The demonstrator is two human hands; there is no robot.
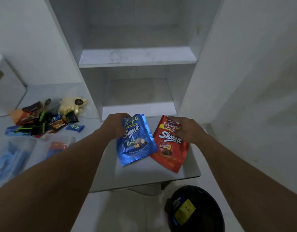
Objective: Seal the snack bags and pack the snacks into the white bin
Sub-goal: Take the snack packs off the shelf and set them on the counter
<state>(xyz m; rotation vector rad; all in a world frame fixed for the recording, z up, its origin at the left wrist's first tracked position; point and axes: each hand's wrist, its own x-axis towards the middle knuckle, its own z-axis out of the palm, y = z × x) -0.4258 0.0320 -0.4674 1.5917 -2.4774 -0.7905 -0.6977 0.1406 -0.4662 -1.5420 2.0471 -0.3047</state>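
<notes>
A blue Kalpa snack bag point(136, 144) lies on the white tabletop point(144, 174), and my left hand point(115, 125) grips its top left corner. Beside it on the right lies a red Beng-Beng snack bag point(169, 148), slightly under the blue one's edge. My right hand point(188, 129) holds the red bag's upper right part, fingers curled over its top. A pile of small wrapped snacks point(44, 121) and a clear bag of pale snacks point(72, 104) sit at the left. The white bin is not clearly visible.
Two clear plastic containers point(14, 158) point(59, 144) holding blue and red packets stand at the near left. White shelves point(137, 59) rise behind the bags. A black waste bin point(194, 210) with wrappers sits on the floor below right. A wall closes the right side.
</notes>
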